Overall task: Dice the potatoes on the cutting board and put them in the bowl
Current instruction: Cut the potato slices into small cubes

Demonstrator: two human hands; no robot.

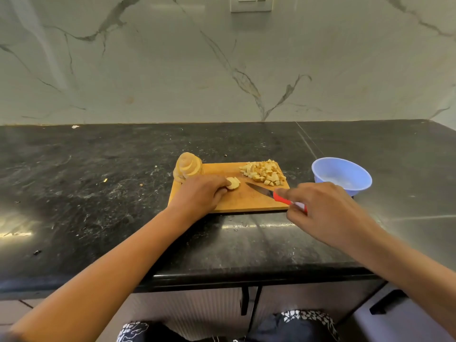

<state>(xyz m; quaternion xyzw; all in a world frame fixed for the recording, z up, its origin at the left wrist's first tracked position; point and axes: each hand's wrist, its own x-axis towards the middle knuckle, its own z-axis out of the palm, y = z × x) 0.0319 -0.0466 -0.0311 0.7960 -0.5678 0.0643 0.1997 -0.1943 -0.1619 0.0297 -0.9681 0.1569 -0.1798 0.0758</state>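
Observation:
A wooden cutting board point(246, 203) lies on the black counter. My left hand point(199, 193) holds a small stack of potato slices point(233, 183) near the board's middle. A sliced potato point(188, 167) leans at the board's far left corner. A pile of diced potato point(265, 172) covers the far right corner. My right hand point(325, 208) grips the red handle of a knife point(261, 190), forefinger stretched along it; the blade points left toward the slices, a short gap away. A light blue bowl point(341, 175) stands right of the board; I see no potato in it.
The black stone counter point(98, 193) carries small potato scraps left of the board. A marble wall rises behind, with a socket point(251, 3) at the top. The counter's front edge runs below my forearms, with cabinet handles point(244, 301) under it.

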